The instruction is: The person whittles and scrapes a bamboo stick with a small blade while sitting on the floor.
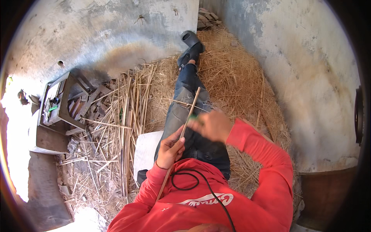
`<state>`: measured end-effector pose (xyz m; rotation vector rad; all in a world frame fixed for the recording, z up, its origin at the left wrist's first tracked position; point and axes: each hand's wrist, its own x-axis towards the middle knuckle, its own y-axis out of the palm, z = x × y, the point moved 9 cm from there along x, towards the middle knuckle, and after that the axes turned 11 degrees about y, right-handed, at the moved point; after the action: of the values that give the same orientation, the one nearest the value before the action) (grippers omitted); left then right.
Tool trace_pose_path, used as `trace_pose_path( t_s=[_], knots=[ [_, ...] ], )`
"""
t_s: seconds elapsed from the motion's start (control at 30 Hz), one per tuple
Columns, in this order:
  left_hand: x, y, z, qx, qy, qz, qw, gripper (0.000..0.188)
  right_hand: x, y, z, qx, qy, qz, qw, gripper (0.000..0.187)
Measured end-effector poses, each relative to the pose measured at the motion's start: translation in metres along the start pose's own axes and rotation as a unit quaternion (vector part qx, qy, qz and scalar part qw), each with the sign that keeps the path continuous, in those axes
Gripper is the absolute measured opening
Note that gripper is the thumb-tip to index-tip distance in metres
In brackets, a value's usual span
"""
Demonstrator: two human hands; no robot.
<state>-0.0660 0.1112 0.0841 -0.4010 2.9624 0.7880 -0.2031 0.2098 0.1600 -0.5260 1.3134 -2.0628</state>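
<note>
A long, slender, pale-brown stick of wood or cane (191, 112) slants across the person's lap, its upper end over the blue jeans (176, 120) and its lower part running beside the left forearm onto the red long-sleeved sweatshirt (177, 216). The left hand (172, 150) is closed around it, thumb along the top, and that grip, with the stick lying back along the body, probably steadies it. The right hand (214, 125), blurred, is curled with its fingers drawn in on a small green object (193, 117) right beside the stick; its full shape cannot be made out. The stick looks narrow, nearly straight and fairly even in thickness, with a lighter upper tip.

A thin black cord (186, 188) loops over the sweatshirt. Left of the legs lie long straw-coloured strips (127, 135), roughly parallel, perhaps set within reach; beyond them sits a dark wooden stool-like frame (63, 112). Fine tan shavings (232, 73) heap up on the right, against a stained grey wall (301, 77).
</note>
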Motion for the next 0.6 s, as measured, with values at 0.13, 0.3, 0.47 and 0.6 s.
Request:
trace_pose_path(
  t_s=[0.13, 0.3, 0.47, 0.6],
  knots=[
    [0.002, -0.004, 0.0, -0.029, 0.003, -0.001, 1.0, 0.049, 0.011, 0.001, -0.007, -0.03, 0.048, 0.028, 0.998, 0.08],
    [0.001, 0.0, -0.003, -0.026, -0.003, 0.013, 1.0, 0.049, 0.007, -0.004, -0.002, -0.027, -0.003, -0.02, 0.999, 0.079],
    [0.004, -0.002, 0.002, -0.036, -0.004, 0.002, 0.999, 0.048, -0.008, 0.002, 0.011, -0.032, -0.03, -0.009, 0.999, 0.076],
    [-0.004, 0.0, 0.007, -0.05, -0.028, -0.013, 0.998, 0.047, -0.014, 0.006, 0.017, -0.061, -0.029, 0.006, 0.998, 0.078]
  ],
)
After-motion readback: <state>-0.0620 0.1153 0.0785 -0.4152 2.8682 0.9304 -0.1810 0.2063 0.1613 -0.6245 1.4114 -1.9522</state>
